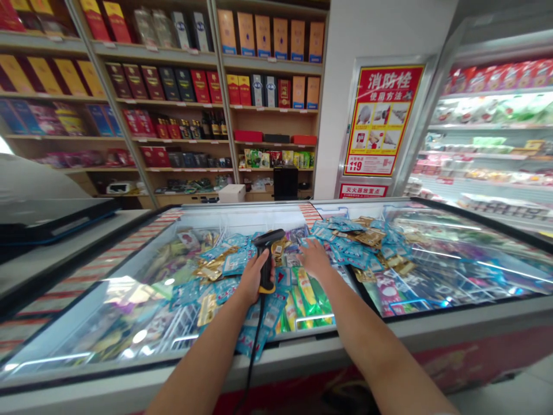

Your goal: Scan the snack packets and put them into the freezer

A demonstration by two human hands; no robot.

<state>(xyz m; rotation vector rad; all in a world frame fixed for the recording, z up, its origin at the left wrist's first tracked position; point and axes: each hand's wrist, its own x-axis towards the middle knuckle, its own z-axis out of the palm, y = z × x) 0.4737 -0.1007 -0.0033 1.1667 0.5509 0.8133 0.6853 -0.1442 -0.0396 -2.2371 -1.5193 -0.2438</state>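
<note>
My left hand (254,278) is wrapped round the grip of a black barcode scanner (268,245) with a yellow band, whose cable (253,351) hangs down toward me. The scanner head points across the open middle of a chest freezer (302,346). My right hand (314,259) reaches into the same opening, fingers down among blue ice-cream wrappers (345,248); whether it holds one is hidden. Green and yellow wrapped ice pops (307,297) lie just below that hand.
Sliding glass lids (108,300) cover the freezer on both sides of the opening. Behind stand wooden shelves of boxed goods (181,86), a red fire-hydrant poster (380,118) and an open chilled display (492,132) at the right. A dark counter (56,222) is at the left.
</note>
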